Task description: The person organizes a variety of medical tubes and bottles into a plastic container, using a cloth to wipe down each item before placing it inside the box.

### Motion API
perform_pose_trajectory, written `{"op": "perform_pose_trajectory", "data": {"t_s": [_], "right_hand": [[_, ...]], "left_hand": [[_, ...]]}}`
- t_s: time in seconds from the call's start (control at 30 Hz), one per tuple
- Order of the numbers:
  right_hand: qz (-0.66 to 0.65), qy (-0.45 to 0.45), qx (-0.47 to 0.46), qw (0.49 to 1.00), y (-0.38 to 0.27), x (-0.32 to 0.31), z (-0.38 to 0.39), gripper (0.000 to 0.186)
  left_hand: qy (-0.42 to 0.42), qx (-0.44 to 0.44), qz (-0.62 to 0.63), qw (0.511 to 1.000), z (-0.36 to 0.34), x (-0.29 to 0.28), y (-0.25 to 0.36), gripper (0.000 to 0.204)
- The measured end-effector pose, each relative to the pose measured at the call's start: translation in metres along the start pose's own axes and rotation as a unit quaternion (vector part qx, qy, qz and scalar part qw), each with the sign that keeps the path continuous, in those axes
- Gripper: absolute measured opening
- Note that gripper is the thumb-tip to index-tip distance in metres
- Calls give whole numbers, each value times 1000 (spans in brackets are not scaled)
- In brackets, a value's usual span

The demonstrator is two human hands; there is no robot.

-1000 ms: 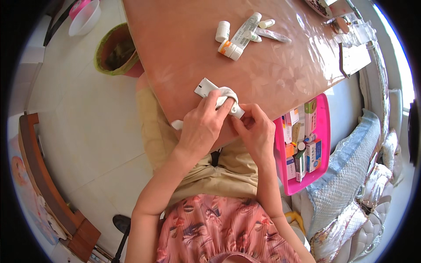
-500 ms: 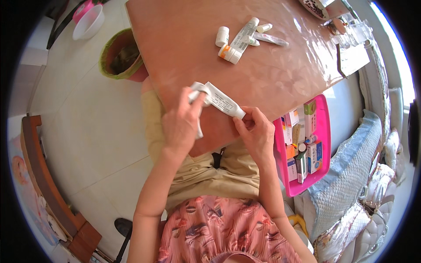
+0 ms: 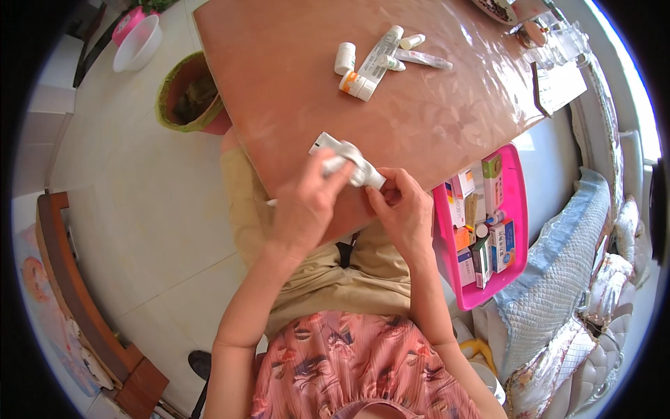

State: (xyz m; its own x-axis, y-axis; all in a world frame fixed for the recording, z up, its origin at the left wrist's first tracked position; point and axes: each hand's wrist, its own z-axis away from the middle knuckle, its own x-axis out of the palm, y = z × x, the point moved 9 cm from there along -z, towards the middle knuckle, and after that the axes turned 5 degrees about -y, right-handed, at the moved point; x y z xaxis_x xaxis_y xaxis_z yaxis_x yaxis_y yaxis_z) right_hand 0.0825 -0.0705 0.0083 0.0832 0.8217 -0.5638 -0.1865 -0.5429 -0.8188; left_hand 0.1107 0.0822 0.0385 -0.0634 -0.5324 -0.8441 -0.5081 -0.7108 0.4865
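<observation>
Near the close edge of the brown covered table [image 3: 453, 105], my left hand [image 3: 310, 199], partly blurred, grips a crumpled white cloth [image 3: 349, 157] that lies over a white tube [image 3: 321, 142]. My right hand [image 3: 408, 206] pinches the tube's right end. Farther back on the table lie a long white tube [image 3: 384, 45], a thinner tube [image 3: 429, 59], an orange-labelled jar [image 3: 356, 86], a white bottle [image 3: 345, 57] and two small white containers [image 3: 412, 42].
A pink tray of medicine boxes [image 3: 518, 251] sits at the right, below the table edge, beside blue quilted padding [image 3: 555, 244]. A green-rimmed bin [image 3: 188, 91] and white basin [image 3: 136, 42] are on the left. A plate and glassware [image 3: 562, 49] occupy the far right corner.
Half a second ago my left hand and cloth were at the tube's left end, showing its print. They have since moved right over the tube's middle. My right hand keeps its grip.
</observation>
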Motion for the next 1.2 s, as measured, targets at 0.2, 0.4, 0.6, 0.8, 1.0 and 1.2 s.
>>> {"op": "perform_pose_trajectory", "data": {"t_s": [0.2, 0.4, 0.6, 0.8, 1.0, 1.2], "right_hand": [[-10, -16, -4, 1000, -4, 0, 4, 25], [97, 143, -153, 973, -24, -40, 16, 32], [23, 101, -122, 987, -6, -34, 16, 35], [58, 106, -170, 978, -6, -26, 22, 33], [88, 123, -183, 971, -13, -28, 23, 30], [57, 19, -154, 986, -13, -15, 18, 40]], "left_hand": [[-26, -120, -70, 990, -14, 1, -39, 27], [76, -145, 2, 986, -1, -26, -37, 31], [70, -41, 31, 996, 1, -16, 22, 33], [8, -40, -11, 999, -4, 10, 34, 35], [17, -184, -47, 982, 1, -19, -27, 32], [-36, -53, 1, 998, 10, 20, 31, 37]]}}
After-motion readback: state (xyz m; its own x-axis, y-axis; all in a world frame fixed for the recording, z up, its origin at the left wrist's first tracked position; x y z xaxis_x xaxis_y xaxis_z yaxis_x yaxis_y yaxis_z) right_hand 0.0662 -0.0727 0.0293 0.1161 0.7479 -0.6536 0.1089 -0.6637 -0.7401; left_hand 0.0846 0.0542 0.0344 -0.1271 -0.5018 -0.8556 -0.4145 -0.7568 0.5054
